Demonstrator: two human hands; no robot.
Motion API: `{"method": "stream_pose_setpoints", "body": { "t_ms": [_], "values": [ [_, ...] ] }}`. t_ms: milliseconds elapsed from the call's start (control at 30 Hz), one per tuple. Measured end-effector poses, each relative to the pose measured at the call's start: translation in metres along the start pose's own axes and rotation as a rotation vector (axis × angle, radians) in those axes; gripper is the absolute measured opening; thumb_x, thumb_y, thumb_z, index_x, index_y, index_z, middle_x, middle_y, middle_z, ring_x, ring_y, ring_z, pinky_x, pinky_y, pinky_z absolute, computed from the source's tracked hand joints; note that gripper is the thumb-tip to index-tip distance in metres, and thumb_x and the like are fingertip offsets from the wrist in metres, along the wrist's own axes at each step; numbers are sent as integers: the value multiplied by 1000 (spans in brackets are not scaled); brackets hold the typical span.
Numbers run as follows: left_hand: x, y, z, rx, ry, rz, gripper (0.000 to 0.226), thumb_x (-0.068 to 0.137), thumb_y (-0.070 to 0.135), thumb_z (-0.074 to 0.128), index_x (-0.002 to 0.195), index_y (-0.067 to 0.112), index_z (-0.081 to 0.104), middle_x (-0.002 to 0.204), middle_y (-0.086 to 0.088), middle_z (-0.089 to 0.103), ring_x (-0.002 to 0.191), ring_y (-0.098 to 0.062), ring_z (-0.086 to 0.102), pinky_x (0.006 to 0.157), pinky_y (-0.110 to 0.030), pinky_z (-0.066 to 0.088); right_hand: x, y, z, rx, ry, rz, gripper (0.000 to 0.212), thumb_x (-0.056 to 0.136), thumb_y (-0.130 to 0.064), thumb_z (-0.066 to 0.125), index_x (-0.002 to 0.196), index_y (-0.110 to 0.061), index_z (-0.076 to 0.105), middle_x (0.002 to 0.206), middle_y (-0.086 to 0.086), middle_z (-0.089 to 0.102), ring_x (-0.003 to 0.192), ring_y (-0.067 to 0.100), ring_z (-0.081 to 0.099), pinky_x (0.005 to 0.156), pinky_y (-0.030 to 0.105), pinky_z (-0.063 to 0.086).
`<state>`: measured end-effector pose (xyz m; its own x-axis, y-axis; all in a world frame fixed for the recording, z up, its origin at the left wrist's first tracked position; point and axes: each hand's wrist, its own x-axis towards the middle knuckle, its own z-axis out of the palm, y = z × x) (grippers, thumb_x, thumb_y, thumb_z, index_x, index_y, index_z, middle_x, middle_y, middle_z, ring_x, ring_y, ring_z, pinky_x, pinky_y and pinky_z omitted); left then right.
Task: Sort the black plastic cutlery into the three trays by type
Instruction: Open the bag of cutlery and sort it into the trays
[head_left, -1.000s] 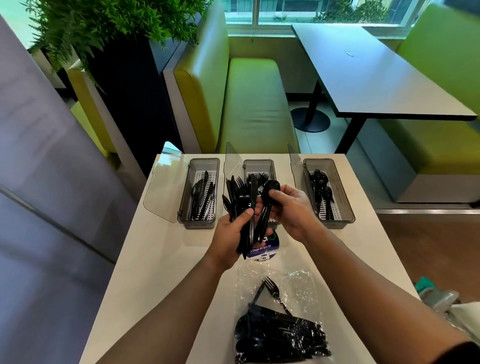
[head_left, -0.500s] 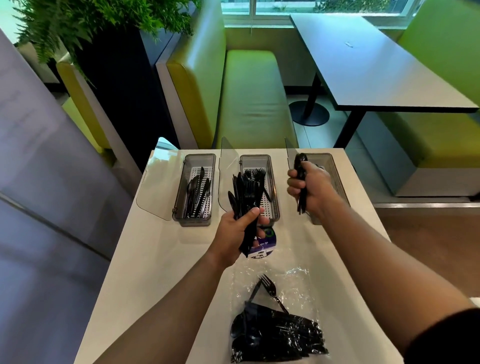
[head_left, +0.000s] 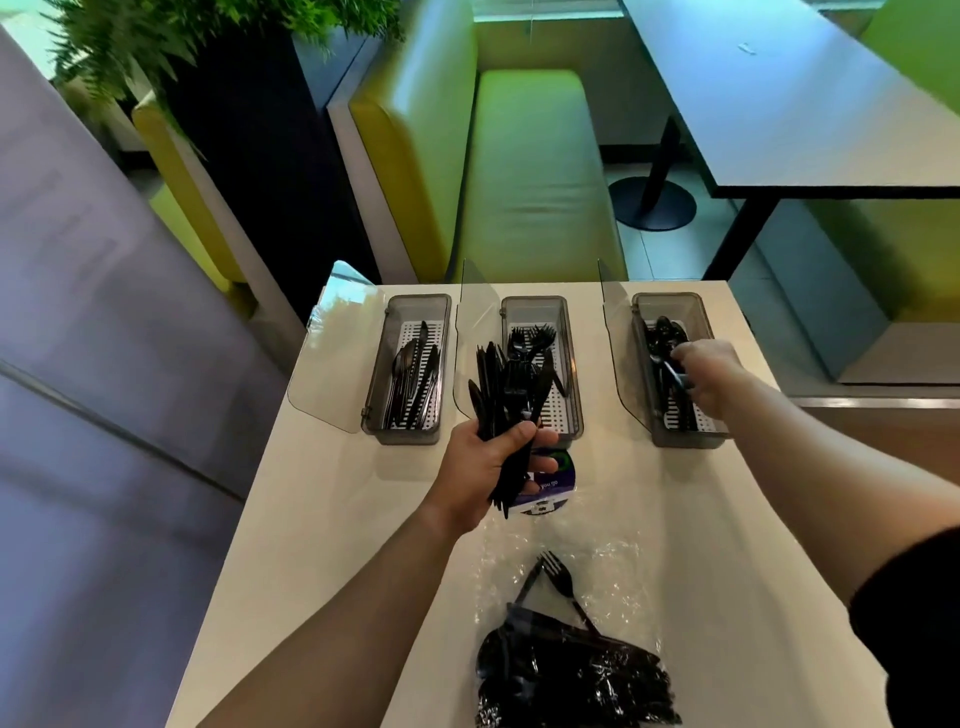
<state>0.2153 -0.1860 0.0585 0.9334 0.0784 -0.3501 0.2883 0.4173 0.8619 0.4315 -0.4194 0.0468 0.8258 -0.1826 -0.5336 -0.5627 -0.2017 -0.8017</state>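
Step in hand: dropping a spoon into the right tray.

- Left hand (head_left: 480, 470) is held above the counter (head_left: 322, 519), just in front of the middle tray. Its fingers (head_left: 543, 462) and thumb are curled round a mixed bundle (head_left: 506, 395) of black cutlery, heads up and fanned.
- Right hand (head_left: 714, 376) is over the right tray (head_left: 685, 439). Its fingers (head_left: 685, 354) pinch a spoon (head_left: 670, 366) by the handle, bowl toward the far end, low among the spoons already there.
- To do it well, judged: lay the spoon lengthwise with bowls the same way as the others and let go low, so it nests and does not bounce out. Keep the left grip firm; a fanned bundle looks likely to slip.

Around, left to right:
- Left tray (head_left: 400, 435) holds knives, lengthwise.
- Each tray has a clear lid (head_left: 332, 364) hinged open on its left side. The right tray's lid stands between the middle tray and the right tray, so a hand crossing from the bundle must go in front of it or over it.
- Middle tray (head_left: 574, 374) holds forks, partly hidden by the bundle.
- A round label (head_left: 553, 480) lies on the counter under the left hand.
- Nearest the person, a clear bag (head_left: 571, 670) with much cutlery unsorted; one fork (head_left: 558, 577) pokes out of its mouth. Task looks well short of done.
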Motion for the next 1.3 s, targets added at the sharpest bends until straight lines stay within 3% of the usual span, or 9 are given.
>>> {"method": "stream_pose_setpoints", "body": {
  "t_ms": [133,333,467,567,700,900,1000,1167,1300],
  "values": [
    [-2,-1,-5,-5,8,19,20,100,12,59,115,0,63,109,-23,74,78,-31,72,54,-34,57,-11,0,10,-103,50,-186,25,96,-14,59,121,-13,61,103,8,63,101,27,59,95,48,53],
    [-6,5,-10,25,57,76,8,100,13,60,105,7,64,101,-19,76,72,-29,73,52,-33,55,-70,-10,41,-46,-181,-502,19,100,-22,61,112,-9,69,94,7,73,73,17,69,61,29,55],
    [-11,12,-14,33,81,102,9,101,13,59,105,8,63,101,-18,76,74,-29,74,52,-33,57,-117,-12,70,-133,-392,-620,20,97,-31,65,103,-13,73,91,8,75,70,17,67,57,25,53],
    [-17,19,-15,30,75,121,9,101,12,57,107,8,62,100,-17,77,73,-28,74,53,-34,58,-137,-10,85,-170,-467,-647,11,96,-33,67,97,-24,74,87,2,75,70,13,66,57,23,52],
    [-23,22,-20,26,57,129,11,101,14,58,109,10,64,100,-18,76,74,-28,74,55,-34,59,-154,-4,96,-145,-570,-603,8,94,-22,70,87,-17,71,76,-3,70,68,14,64,55,23,50],
    [-29,15,-32,95,56,102,12,101,18,58,104,7,64,93,-17,75,64,-26,68,52,-32,54,-163,-14,97,262,-536,-400,9,101,-9,56,93,-11,53,83,17,73,64,20,68,54,27,52],
    [-29,8,-40,213,108,101,11,100,16,61,94,8,64,79,-14,68,52,-20,56,47,-29,44,-166,-24,98,380,-503,-356,12,104,-6,48,95,-14,48,68,10,63,52,24,63,46,31,52],
    [-31,1,-44,322,75,106,11,98,14,64,88,10,62,69,-8,63,48,-18,48,45,-27,39,-170,-24,104,119,-530,-462,10,101,-22,60,99,-13,59,62,-1,47,41,9,37,35,21,29],
    [-31,0,-47,391,67,107,9,97,14,64,91,8,63,70,-8,65,49,-19,50,45,-27,40,-177,-21,110,-180,-523,-501,19,92,-29,73,100,-12,71,63,-8,54,46,3,44,46,19,37]
  ]
}}
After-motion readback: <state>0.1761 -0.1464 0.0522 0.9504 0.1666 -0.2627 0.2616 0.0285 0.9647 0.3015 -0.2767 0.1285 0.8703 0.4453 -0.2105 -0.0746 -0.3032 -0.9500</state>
